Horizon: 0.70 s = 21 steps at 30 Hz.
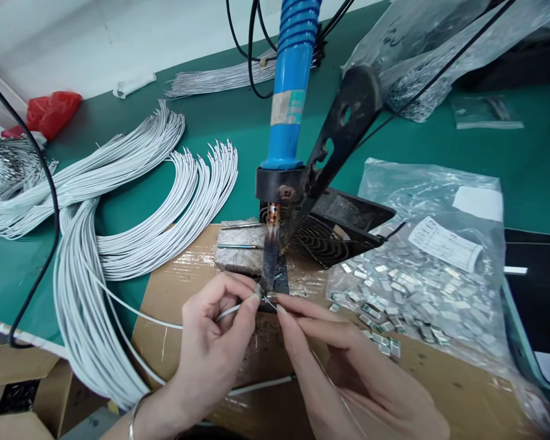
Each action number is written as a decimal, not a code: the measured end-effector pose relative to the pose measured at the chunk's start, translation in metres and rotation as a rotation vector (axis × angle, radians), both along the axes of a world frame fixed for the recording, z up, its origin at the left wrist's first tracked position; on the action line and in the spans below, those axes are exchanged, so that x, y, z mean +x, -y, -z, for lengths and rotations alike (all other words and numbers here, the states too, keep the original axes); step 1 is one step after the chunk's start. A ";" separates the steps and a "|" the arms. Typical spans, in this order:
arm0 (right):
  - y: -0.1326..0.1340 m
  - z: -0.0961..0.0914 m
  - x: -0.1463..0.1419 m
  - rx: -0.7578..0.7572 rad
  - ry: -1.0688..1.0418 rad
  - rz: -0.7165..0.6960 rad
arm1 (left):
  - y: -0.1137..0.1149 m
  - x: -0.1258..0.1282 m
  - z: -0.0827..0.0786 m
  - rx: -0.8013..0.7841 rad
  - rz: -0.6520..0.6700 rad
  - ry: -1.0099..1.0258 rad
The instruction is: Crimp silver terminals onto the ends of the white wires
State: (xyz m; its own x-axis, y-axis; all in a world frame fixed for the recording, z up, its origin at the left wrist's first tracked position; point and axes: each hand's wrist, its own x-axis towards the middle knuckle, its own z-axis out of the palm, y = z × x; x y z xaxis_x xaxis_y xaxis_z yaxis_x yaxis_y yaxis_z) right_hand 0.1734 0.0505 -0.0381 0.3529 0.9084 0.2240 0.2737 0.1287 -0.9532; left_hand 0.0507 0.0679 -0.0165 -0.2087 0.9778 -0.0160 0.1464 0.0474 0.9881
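A blue-handled soldering iron (289,91) stands fixed in a black metal stand (343,122), its tip (270,263) pointing down at a cardboard sheet (178,287). My left hand (215,342) pinches the end of a thin white wire (137,315) and holds it against the iron's tip. My right hand (343,366) pinches something small and metallic at the same spot, finger and thumb pressed together; I cannot make out what it is.
Bundles of white wires (132,201) curve across the green table (531,159) on the left. A clear bag of small metal terminals (421,281) lies to the right, more bags (421,55) behind. A black cable (50,201), a red bag (50,113) and cardboard boxes (18,385) sit at left.
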 end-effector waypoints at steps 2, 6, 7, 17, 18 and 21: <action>0.000 0.000 0.000 -0.012 -0.001 -0.003 | 0.000 0.000 0.000 -0.003 0.003 -0.004; 0.000 -0.001 0.000 -0.025 0.017 0.014 | 0.000 -0.001 0.002 -0.008 0.009 0.000; 0.000 -0.001 0.000 -0.025 0.020 0.011 | 0.000 -0.001 0.002 -0.008 0.010 0.001; 0.002 0.009 0.001 -0.043 -0.112 -0.024 | 0.003 0.000 0.002 -0.023 0.006 0.021; 0.003 0.008 0.000 -0.054 -0.136 -0.021 | 0.004 -0.001 0.002 -0.028 0.004 0.020; 0.005 0.004 -0.002 -0.092 -0.245 -0.042 | 0.009 -0.002 0.004 -0.052 0.004 0.028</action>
